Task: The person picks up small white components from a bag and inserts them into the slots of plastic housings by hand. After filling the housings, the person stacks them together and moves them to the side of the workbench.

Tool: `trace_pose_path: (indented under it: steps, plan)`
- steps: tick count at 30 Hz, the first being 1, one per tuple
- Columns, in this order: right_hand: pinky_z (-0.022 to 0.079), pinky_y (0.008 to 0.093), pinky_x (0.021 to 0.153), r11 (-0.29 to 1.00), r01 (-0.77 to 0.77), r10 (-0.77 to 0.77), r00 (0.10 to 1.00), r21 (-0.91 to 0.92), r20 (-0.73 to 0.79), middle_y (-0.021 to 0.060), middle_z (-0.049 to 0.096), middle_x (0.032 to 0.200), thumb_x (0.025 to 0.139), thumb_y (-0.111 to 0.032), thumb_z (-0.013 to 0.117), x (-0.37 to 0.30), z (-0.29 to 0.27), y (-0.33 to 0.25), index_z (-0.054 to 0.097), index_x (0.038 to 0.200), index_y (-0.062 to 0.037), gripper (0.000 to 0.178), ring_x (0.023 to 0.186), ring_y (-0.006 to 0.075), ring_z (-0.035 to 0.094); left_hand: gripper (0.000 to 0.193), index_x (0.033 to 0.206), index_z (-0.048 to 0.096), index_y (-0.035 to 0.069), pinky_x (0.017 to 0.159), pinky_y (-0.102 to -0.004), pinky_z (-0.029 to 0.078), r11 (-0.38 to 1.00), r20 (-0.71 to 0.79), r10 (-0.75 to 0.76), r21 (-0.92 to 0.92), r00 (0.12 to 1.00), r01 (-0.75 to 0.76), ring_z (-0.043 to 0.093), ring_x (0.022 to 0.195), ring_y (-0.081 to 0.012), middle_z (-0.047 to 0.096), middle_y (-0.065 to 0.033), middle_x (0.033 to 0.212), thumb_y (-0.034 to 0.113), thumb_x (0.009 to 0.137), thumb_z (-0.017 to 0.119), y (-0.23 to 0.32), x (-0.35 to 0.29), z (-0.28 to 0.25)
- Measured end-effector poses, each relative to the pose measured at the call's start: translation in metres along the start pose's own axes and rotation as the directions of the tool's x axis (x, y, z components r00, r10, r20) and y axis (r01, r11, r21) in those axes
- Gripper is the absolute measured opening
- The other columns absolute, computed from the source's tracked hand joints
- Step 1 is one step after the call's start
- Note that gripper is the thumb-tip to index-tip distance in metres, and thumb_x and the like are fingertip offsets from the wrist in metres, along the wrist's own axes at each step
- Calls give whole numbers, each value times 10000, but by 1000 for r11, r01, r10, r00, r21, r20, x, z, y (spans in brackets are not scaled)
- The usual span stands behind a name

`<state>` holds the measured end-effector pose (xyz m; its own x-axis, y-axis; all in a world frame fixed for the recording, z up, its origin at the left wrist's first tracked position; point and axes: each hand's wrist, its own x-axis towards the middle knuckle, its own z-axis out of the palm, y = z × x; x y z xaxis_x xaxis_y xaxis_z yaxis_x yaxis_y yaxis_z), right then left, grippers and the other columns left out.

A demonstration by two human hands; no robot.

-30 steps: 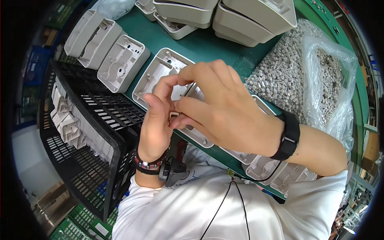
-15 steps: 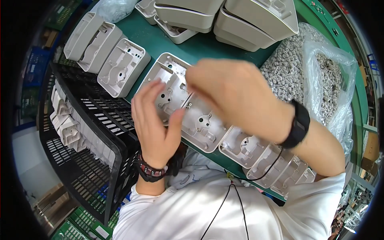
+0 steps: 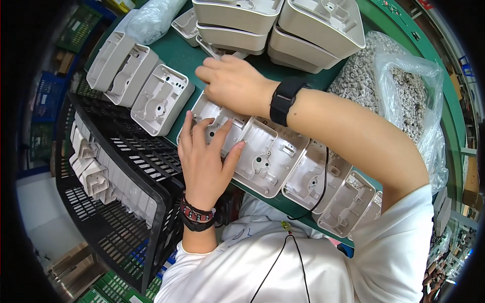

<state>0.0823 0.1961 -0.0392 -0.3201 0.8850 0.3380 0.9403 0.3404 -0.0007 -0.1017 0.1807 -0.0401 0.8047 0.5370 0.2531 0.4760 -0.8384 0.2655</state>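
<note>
A row of light-grey plastic housings, open side up, runs along the near table edge. My left hand has its fingers spread, its fingertips over the leftmost housing. Above the far end of that same housing is my right hand, with its fingers curled down; anything in them is hidden. My right forearm crosses above the row, covering parts of it. Close to my left thumb lies the second housing, showing bosses and a round mount inside. Farther right in the row sits another housing, with a black cord hanging over it.
A black slotted crate with pale parts stands at the left. Several housings line the table beyond it. Stacked housings stand at the back. A clear bag of small grey parts lies at the right, a plastic bundle far left.
My right hand has moved left and away from me, to the far end of the leftmost housing. My left hand stays by that housing, its fingers more spread. The view has shifted slightly.
</note>
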Motion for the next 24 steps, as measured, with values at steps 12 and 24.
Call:
trace_pose_path:
  steps: [12,24]
  plan:
    - [435,386,779,929,-197,201,979,313,18,120,554,970,718,-11,598,-70,-143,-24,635,888,-16,174,887,288,552,348,1095,610,125,963,-494,298,1000,20,23,1,1000,-23,337,1218,-403,493,-155,1123,310,801,625,-3,0,0]
    - [442,284,728,-317,-940,745,-328,124,-581,97,588,894,845,-94,544,-380,-246,-237,584,1040,-24,211,818,195,563,359,1149,562,77,941,-455,317,984,-11,91,154,996,-88,457,1095,-334,501,-181,1142,325,891,536,7,1,9]
